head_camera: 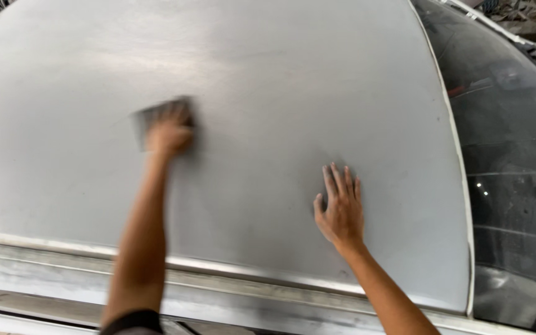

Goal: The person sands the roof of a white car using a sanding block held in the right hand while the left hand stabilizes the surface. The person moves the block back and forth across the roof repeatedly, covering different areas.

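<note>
A wide grey, dull-sanded car roof panel (pixel 268 80) fills the view. My left hand (pixel 169 133) reaches far onto it and presses down on a dark grey sanding sheet (pixel 150 115); hand and sheet are motion-blurred. My right hand (pixel 340 208) lies flat on the panel nearer to me, fingers spread, holding nothing.
A dark tinted car window glass (pixel 510 155) borders the panel on the right, past a thin white edge strip (pixel 457 155). A bare metal rail (pixel 231 279) runs along the near edge of the roof.
</note>
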